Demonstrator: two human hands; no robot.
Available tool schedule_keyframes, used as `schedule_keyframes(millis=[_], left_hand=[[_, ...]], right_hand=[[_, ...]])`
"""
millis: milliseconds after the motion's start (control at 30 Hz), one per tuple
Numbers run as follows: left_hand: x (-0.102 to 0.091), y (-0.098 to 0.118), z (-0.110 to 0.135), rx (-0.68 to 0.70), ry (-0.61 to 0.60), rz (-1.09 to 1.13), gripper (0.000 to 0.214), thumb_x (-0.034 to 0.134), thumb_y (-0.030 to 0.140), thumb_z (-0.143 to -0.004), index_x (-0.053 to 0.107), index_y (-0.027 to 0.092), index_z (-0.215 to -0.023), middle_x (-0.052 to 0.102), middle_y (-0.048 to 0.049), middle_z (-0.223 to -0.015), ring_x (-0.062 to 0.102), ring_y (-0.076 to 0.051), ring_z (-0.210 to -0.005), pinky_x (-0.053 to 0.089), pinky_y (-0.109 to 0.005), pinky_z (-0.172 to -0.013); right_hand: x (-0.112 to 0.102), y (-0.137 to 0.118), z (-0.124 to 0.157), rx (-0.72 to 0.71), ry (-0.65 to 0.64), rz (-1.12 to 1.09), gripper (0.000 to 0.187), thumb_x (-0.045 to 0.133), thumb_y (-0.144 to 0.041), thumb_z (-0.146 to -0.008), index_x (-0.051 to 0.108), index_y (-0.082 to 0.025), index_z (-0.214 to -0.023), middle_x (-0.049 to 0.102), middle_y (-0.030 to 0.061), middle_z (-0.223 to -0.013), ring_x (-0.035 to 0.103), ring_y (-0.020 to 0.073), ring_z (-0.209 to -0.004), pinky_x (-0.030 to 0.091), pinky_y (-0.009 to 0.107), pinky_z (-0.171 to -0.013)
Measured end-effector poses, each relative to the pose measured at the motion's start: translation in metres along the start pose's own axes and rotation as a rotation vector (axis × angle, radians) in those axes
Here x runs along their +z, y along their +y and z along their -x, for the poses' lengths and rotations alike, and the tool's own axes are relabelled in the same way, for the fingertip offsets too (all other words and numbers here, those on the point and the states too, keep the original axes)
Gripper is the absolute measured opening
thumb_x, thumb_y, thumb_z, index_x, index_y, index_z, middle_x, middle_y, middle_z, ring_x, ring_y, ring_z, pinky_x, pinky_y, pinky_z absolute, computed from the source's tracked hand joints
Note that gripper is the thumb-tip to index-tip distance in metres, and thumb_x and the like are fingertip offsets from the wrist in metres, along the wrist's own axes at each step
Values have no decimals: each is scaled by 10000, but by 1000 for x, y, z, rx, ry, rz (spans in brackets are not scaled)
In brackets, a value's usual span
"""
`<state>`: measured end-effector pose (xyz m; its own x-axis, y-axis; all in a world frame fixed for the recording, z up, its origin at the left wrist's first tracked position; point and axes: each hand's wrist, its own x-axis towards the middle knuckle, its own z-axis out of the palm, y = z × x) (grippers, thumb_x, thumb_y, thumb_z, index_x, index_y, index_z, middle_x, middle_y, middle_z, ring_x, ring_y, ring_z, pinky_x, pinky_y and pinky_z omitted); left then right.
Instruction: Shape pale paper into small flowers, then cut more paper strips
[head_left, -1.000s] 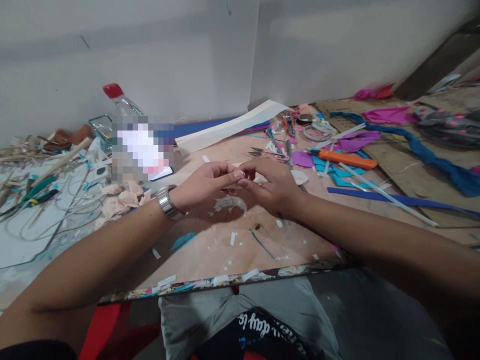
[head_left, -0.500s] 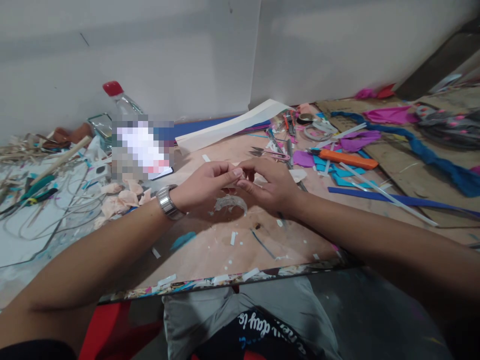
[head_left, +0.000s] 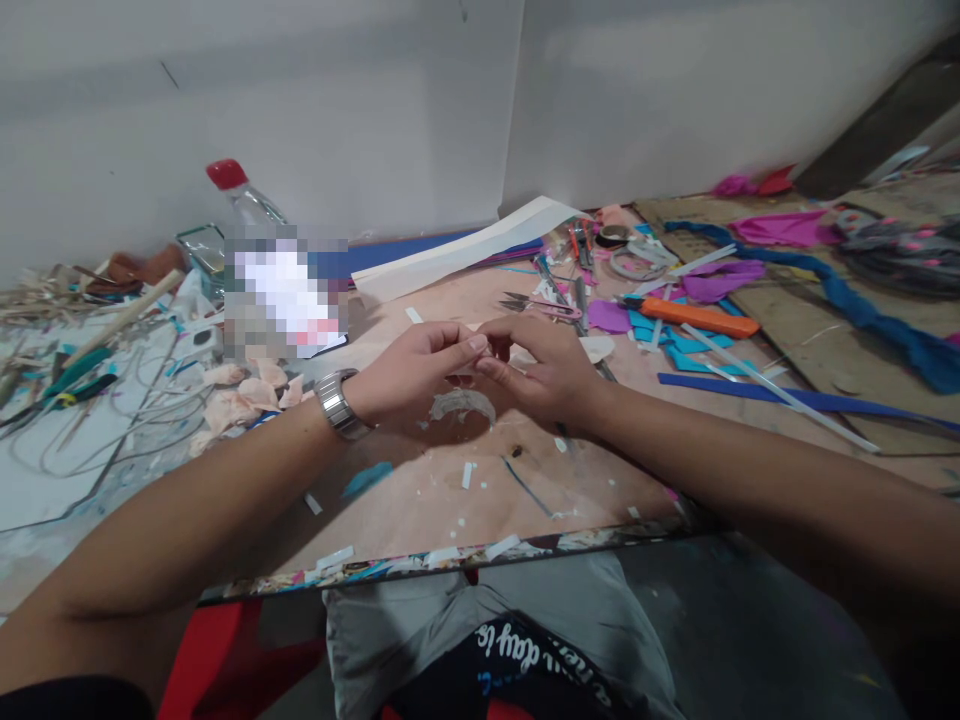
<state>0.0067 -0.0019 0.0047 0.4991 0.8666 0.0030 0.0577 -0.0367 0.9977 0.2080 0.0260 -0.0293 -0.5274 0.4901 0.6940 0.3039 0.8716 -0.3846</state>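
White lettering on the dark shirt (head_left: 525,668) includes "day is"; other words are hard to read. Over the counter (head_left: 420,510), the left hand (head_left: 424,365) and right hand (head_left: 551,372) meet, fingers clamped on a small pale piece (head_left: 487,350), mostly hidden; I cannot tell its long axis or direction.

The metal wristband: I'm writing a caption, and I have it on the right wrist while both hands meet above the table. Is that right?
Not quite: the metal wristband is on the left wrist, as the head view shows. The left hand and right hand do meet above the table.
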Motion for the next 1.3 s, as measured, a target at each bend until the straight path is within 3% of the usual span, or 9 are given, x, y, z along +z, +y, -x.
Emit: schedule_keyframes(millis=[1300], left_hand=[[-1,-1,2,-8,-13,-84,358,620,495,-954,592,148,-868,612,-35,-865,563,-124,-771,458,-272,-738]], right_hand=[[0,-1,1,9,-34,-94,240,613,-428,-991,665,-207,-1068,743,27,-892,653,156,-725,487,296,-720]])
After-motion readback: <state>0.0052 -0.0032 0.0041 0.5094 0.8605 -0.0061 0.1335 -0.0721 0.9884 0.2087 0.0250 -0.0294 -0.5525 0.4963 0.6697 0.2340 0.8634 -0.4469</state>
